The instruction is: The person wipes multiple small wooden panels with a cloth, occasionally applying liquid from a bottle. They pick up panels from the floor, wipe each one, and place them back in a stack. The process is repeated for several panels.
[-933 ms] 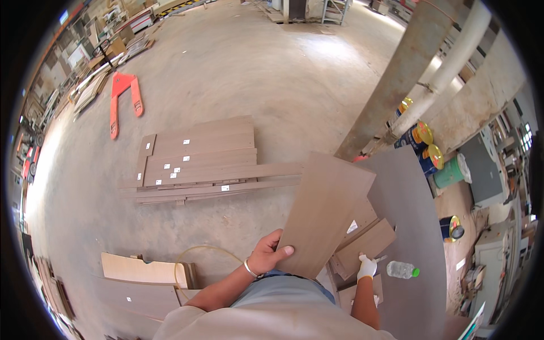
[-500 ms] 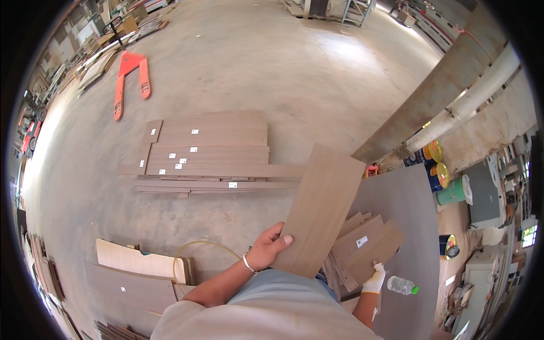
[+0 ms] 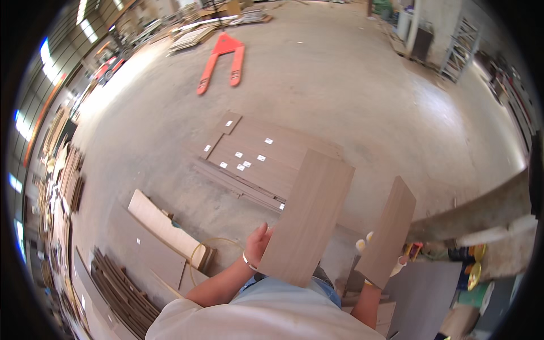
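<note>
My bare left hand [image 3: 257, 245], a white band at its wrist, grips the left edge of a long brown wood-grain board [image 3: 309, 218] held up in front of my body. My right hand [image 3: 361, 245], in a white glove with yellowish fingertips, is closed on a second, narrower brown board [image 3: 391, 229]. That board stands tilted and hides most of the palm. A stack of brown boards [image 3: 286, 144] with small white labels lies on the floor beyond the boards in my hands.
A grey-brown sheet [image 3: 425, 294] lies at the lower right, beside a large slanting pillar [image 3: 476, 207] and several paint buckets. A red pallet jack [image 3: 225, 42] stands farther off. Pale and brown panels [image 3: 164, 221] and a bundle of dark strips [image 3: 122, 289] lie at the left.
My right hand has lifted a board off the pile at the right and now holds it up. The left board stays in hand. The view has turned leftward, and the bottle is out of sight.
</note>
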`<state>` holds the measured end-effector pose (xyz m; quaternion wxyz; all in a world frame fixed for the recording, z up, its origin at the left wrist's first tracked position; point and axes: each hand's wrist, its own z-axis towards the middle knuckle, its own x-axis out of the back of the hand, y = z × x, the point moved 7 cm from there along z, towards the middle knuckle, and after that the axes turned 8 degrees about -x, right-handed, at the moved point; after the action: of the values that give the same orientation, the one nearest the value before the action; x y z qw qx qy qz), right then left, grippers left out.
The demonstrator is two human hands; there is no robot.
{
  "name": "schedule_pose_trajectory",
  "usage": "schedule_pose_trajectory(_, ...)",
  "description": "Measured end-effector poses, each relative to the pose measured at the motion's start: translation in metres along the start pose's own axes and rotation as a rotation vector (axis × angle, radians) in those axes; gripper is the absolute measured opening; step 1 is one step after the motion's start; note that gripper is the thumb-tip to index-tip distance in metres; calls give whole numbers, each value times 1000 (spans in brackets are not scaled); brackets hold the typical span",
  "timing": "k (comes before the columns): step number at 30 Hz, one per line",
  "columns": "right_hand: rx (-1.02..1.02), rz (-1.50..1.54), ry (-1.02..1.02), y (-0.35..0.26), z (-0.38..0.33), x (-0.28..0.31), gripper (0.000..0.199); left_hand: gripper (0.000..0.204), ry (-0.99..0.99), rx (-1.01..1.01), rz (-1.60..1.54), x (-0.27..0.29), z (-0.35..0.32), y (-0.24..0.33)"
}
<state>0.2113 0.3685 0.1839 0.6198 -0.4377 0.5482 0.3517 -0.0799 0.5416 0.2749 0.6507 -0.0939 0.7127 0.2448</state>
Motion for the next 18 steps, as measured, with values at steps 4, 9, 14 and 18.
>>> schedule_pose_trajectory(4, 41, -62, -25, 19, 130, -53, 93, 100, -142, -51, -219, -50, 59, 9)
schedule_pose_trajectory(9, 41, 13, -74, 68, 268, -61, 97, 94, -167, -175, -175, 6, 82, 71)
schedule_pose_trajectory(14, -112, -99, -243, 101, 343, -43, 93, 88, 142, -256, 50, 133, 73, 179)
schedule_pose_trajectory(18, -47, -315, 251, 144, 363, 67, 83, 81, 567, -234, 679, 323, 70, 312)
